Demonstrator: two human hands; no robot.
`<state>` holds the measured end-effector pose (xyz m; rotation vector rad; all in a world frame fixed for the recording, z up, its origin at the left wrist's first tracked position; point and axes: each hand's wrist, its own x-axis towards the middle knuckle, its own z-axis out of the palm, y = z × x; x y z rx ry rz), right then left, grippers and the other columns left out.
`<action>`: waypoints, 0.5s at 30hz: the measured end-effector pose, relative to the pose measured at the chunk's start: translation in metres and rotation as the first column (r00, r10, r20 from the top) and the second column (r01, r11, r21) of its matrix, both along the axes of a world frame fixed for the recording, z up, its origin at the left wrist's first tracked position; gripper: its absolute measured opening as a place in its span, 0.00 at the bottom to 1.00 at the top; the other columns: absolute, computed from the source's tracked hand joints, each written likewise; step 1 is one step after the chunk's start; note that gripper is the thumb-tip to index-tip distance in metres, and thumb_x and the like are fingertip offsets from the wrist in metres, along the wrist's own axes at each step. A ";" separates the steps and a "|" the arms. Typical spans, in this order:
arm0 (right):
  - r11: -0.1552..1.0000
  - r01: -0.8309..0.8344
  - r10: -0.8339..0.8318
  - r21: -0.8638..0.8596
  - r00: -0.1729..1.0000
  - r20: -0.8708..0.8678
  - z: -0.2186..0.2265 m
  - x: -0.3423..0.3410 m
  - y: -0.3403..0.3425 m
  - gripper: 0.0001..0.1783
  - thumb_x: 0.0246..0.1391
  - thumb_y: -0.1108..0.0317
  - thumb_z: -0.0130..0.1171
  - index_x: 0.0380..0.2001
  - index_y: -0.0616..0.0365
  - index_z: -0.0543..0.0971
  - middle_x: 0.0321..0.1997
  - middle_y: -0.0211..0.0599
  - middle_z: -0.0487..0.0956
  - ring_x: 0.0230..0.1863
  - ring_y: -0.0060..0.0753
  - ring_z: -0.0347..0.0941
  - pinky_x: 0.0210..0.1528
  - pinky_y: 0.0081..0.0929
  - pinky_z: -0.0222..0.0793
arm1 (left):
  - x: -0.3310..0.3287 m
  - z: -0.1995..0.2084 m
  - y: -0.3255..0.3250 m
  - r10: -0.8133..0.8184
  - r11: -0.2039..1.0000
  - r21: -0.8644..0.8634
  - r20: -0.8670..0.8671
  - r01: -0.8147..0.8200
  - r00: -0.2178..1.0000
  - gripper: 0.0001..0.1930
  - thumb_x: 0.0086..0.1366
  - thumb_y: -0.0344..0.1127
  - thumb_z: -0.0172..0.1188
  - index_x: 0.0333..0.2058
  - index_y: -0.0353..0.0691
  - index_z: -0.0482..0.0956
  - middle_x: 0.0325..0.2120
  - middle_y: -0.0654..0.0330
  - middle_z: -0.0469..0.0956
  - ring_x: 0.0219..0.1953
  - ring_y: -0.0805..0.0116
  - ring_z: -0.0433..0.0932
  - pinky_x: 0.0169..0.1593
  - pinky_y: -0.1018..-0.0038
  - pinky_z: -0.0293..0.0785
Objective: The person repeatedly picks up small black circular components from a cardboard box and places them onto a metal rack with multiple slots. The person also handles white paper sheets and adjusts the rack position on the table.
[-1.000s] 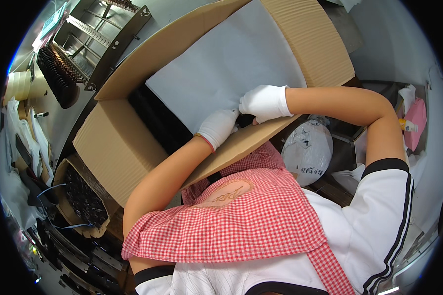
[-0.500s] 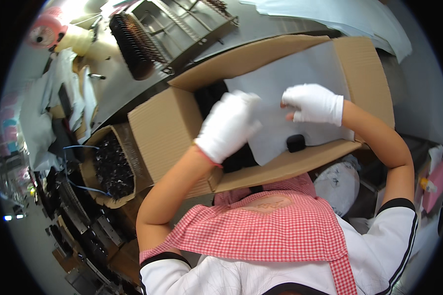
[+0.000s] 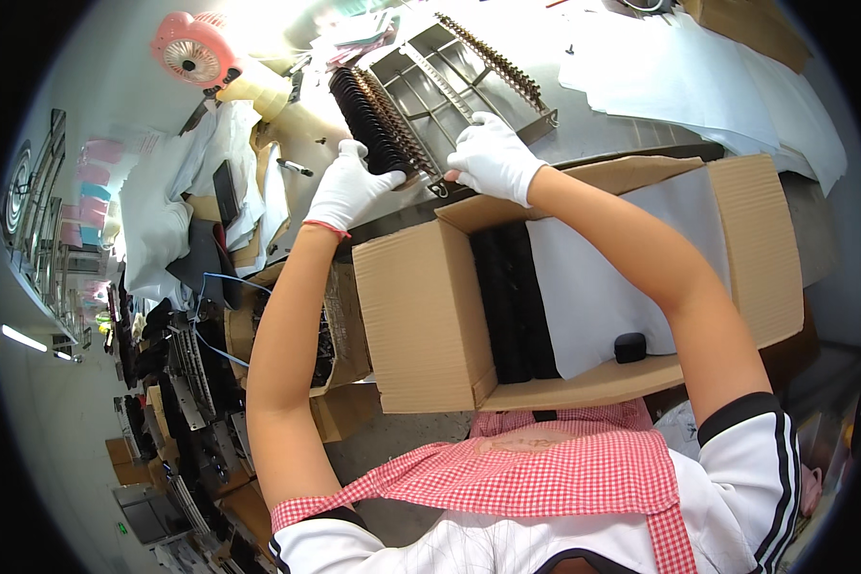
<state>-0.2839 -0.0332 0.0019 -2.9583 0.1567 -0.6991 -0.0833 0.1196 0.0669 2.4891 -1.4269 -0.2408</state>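
Note:
My left hand, in a white glove with bare fingertips, is at the near end of a row of thin black pieces standing close together on a metal rack. Its thumb is spread away from the fingers, which touch or nearly touch that end of the row. Over the rack's near corner, my right hand, gloved alike, has its fingers curled together; what they hold, if anything, is hidden. Below the hands stands an open cardboard box. Inside are black pieces, a white sheet and a small black object on the sheet.
The rack rests on a steel table. White sheets lie at the far right. A pink fan, a marker and a dark phone-like slab are at the left. Another carton stands beside the box.
Both hands have moved from above the box to the near end of the rack, up and to the left. The view has shifted, showing more of the table and rack.

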 end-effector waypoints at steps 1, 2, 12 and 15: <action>1.000 0.025 -0.025 0.013 0.998 -0.052 -0.003 0.001 0.000 0.14 0.56 0.50 0.60 0.23 0.44 0.84 0.23 0.29 0.81 0.38 0.34 0.78 0.58 0.37 0.59 | -0.003 0.000 -0.001 -0.017 1.000 -0.019 0.034 0.018 0.999 0.36 0.52 0.54 0.74 0.47 0.29 0.71 0.35 0.47 0.80 0.39 0.54 0.81 0.47 0.66 0.76; 1.000 0.011 -0.011 0.019 1.000 -0.012 -0.005 0.000 0.000 0.11 0.54 0.53 0.62 0.23 0.43 0.84 0.23 0.28 0.81 0.39 0.33 0.78 0.61 0.39 0.58 | -0.004 0.002 -0.005 -0.056 0.998 0.044 0.017 0.055 0.998 0.36 0.52 0.55 0.73 0.46 0.29 0.72 0.36 0.45 0.81 0.40 0.51 0.81 0.47 0.65 0.76; 0.998 0.006 -0.004 0.070 1.000 -0.022 -0.007 -0.002 0.000 0.05 0.51 0.58 0.65 0.24 0.41 0.83 0.25 0.27 0.81 0.39 0.32 0.78 0.65 0.43 0.57 | -0.054 0.010 -0.033 0.324 0.941 0.127 -0.600 -0.312 0.732 0.18 0.60 0.36 0.59 0.41 0.31 0.64 0.27 0.49 0.78 0.19 0.67 0.77 0.18 0.74 0.71; 1.000 0.002 -0.002 0.030 1.000 0.018 -0.008 -0.002 -0.001 0.10 0.54 0.55 0.63 0.24 0.42 0.85 0.23 0.29 0.82 0.36 0.34 0.78 0.60 0.38 0.59 | -0.061 0.013 -0.043 0.404 0.913 0.227 -0.630 -0.340 0.663 0.15 0.58 0.30 0.57 0.40 0.31 0.65 0.24 0.48 0.79 0.26 0.60 0.81 0.25 0.70 0.75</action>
